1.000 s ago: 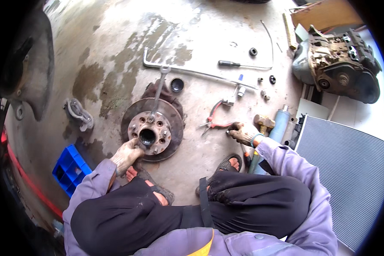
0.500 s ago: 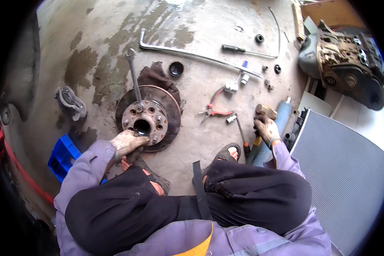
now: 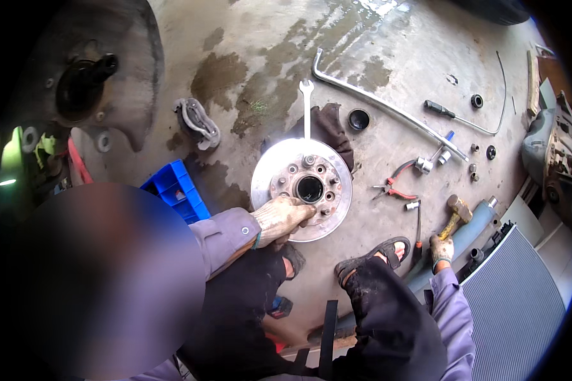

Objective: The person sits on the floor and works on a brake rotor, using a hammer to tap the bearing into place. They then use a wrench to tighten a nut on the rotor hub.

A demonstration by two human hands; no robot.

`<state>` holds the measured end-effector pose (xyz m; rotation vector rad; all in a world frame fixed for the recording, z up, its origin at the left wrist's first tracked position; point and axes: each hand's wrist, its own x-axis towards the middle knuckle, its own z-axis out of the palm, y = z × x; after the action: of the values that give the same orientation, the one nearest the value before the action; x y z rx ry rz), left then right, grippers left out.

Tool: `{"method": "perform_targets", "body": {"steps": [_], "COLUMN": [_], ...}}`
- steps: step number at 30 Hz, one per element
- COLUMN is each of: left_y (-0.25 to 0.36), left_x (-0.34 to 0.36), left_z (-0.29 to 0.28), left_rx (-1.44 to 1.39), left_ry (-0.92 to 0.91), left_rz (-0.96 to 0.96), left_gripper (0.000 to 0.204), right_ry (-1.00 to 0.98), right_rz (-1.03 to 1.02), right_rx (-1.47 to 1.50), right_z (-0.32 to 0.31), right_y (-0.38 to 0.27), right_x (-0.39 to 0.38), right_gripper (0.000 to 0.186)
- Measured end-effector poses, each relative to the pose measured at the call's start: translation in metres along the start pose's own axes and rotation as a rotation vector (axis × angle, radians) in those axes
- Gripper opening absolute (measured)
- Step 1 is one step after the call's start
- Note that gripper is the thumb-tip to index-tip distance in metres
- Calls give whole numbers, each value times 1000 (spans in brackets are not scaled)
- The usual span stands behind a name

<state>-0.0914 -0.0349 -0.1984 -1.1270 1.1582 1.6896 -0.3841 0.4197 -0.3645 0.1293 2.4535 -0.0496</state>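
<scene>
A brake disc [image 3: 267, 184] with a wheel hub [image 3: 288, 180] in its middle lies on the floor in front of my feet. My left hand [image 3: 285, 219], in a soiled work glove, is closed on the near edge of the hub, beside its dark centre bore. An open-ended wrench [image 3: 307, 109] stretches away from the disc's far side. My right hand [image 3: 442, 247], gloved too, is wrapped round the yellow handle of a hammer [image 3: 451, 227]. The hammer's head points away from me, over a blue-grey cylinder [image 3: 476, 221].
Around the disc lie a rag [image 3: 332, 130], a black cup [image 3: 358, 119], a long bent bar [image 3: 388, 101], red-handled pliers [image 3: 397, 182] and a ratchet [image 3: 418, 235]. A blue tray [image 3: 175, 190] stands left, a radiator [image 3: 515, 305] right. A hanging disc shield [image 3: 117, 38] fills the upper left.
My view has swung left, so the floor items sit farther right in the picture. More of the hammer's handle shows beyond my right hand. My left hand stays at the hub.
</scene>
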Motion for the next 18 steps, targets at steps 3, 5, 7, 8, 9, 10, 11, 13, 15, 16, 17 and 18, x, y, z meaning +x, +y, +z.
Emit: {"method": "perform_targets", "body": {"steps": [3,5,7,8,9,10,11,13,15,16,17,18], "left_y": [7,12,-1,2,7,12,3,-16,-26,-35,-45,-58], "left_x": [-40,-61,-76,-82,-94,-106,-113,-125,-141,-152,-155,-144], "left_z": [24,44,70,81,94,109,122,157,179,187,200,213], "left_rx": [-316,-443,-610,-709,-805,-903,-1006,-1187,-1341,-1421,-1406,-1383], "left_ry": [69,94,143,136,177,222,224,319,310,322,360,413], "left_rz": [-145,-185,-201,-245,-248,-251,-191,-37,-101,-119,-43,35], "left_gripper": [34,31,26,28,29,30,31,31,29,28,28,27], "right_ry": [-171,-206,-231,-232,-233,-238,-265,-321,-384,-447,-390,-456], "right_rz": [176,109,63,68,36,0,5,-82,-267,-135,-244,-151], "right_rx": [419,290,199,196,180,161,103,9,-103,-75,-126,-91], "right_z": [-37,-73,-102,-110,-126,-146,-161,-182,-204,-230,-243,-250], "right_y": [-22,-43,-33,-15,-20,-25,-13,10,3,-1,14,16], "right_x": [-33,-63,-97,-110,-135,-157,-173,-203,-237,-263,-273,-286], "right_gripper": [27,24,25,26,27,28,30,33,38,40,39,38]}}
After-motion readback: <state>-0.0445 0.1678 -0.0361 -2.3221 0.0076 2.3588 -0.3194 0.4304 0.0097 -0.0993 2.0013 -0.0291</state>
